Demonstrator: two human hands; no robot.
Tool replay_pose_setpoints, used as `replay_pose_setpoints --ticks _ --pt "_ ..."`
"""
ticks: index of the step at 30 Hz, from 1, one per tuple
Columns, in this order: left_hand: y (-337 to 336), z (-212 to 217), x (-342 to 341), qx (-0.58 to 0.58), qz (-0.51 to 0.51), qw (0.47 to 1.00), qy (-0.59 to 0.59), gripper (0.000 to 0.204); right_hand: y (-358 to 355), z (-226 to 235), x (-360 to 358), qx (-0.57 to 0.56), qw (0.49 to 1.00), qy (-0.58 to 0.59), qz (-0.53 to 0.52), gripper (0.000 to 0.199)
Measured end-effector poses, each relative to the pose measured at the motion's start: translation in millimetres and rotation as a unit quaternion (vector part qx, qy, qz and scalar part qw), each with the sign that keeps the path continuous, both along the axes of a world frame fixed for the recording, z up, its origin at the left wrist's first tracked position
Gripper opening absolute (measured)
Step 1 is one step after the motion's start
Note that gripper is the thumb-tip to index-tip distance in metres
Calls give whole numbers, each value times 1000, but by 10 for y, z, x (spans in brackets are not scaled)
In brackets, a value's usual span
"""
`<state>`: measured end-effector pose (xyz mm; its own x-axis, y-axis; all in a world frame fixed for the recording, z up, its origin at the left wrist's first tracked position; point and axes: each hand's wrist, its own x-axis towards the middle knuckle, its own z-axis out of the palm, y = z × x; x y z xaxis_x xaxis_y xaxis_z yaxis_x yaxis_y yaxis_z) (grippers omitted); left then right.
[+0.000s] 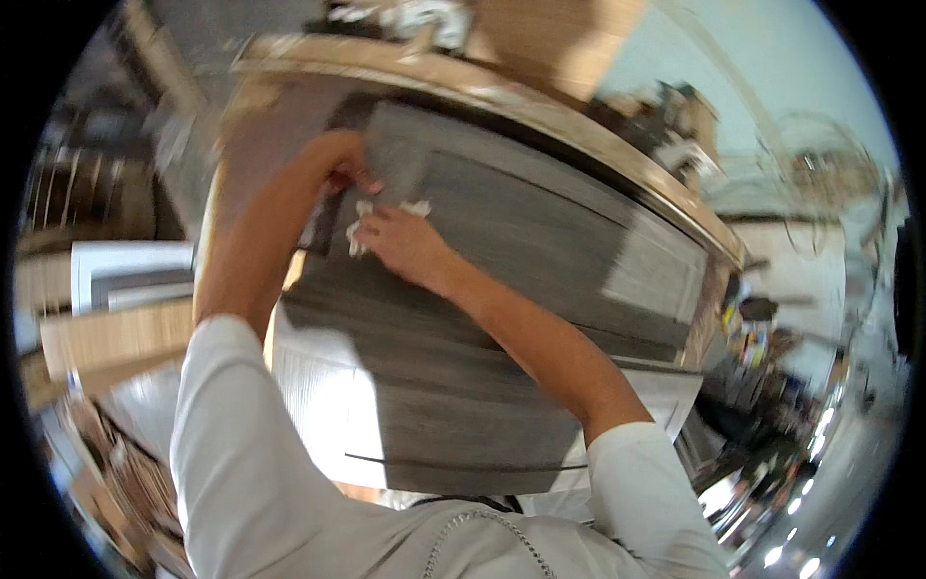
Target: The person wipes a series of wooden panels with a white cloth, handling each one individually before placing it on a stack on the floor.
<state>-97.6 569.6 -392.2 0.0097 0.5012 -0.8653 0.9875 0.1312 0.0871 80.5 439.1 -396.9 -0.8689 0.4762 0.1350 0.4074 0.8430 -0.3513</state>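
Observation:
A grey wood-grain panel (502, 232) with a recessed, framed middle lies in front of me. My right hand (400, 241) presses a crumpled off-white cloth (359, 239) onto its left part; bits of the cloth stick out around the fingers. At the panel's upper left edge is my left hand (340, 162), fingers bent around that edge and the thumb side over the face. Motion blur softens both hands, and the left fingertips are partly hidden. Light from the side makes a pale patch (656, 265) on the panel's right end.
The panel lies on a worn bench with a raised wooden rim (482, 82) along its far side. Wooden boards (121, 338) stand at the left. Behind the rim sits dark clutter (666, 125). Mixed supplies (757, 333) crowd the right side.

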Motion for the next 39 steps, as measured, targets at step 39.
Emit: replay_pose_setpoints --ticks 39 --pt "-1307 610 -54 596 462 603 -258 43 -423 1188 6001 -156 502 517 -675 44"
